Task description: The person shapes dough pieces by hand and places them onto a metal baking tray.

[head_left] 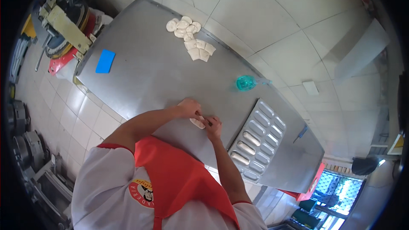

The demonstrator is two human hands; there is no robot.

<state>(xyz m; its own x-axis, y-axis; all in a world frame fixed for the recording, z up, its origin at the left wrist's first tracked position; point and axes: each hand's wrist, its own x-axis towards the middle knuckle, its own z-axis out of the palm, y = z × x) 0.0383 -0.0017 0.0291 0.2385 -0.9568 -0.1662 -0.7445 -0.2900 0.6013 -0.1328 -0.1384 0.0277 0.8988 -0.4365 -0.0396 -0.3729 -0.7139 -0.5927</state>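
At the near edge of the steel table [149,59], a small pale piece of dough [197,122] lies flattened between my hands. My left hand [189,108] is closed, its fingertips pinching the dough's far edge. From the right, my right hand [213,127] has its curled fingers on the other end of the same piece. The fingers partly cover the dough. To the right sits a metal mould tray [267,134] with long oval hollows; three dough rolls [246,148] lie in hollows along its near left side.
Toward the far edge are a cluster of dough rounds [181,26] and several cut dough pieces [200,50]. A bottle of green-blue liquid [246,83] lies beyond the tray. A blue scraper [105,61] rests at left, near a machine [68,27]. A blue-handled tool [301,133] is far right.
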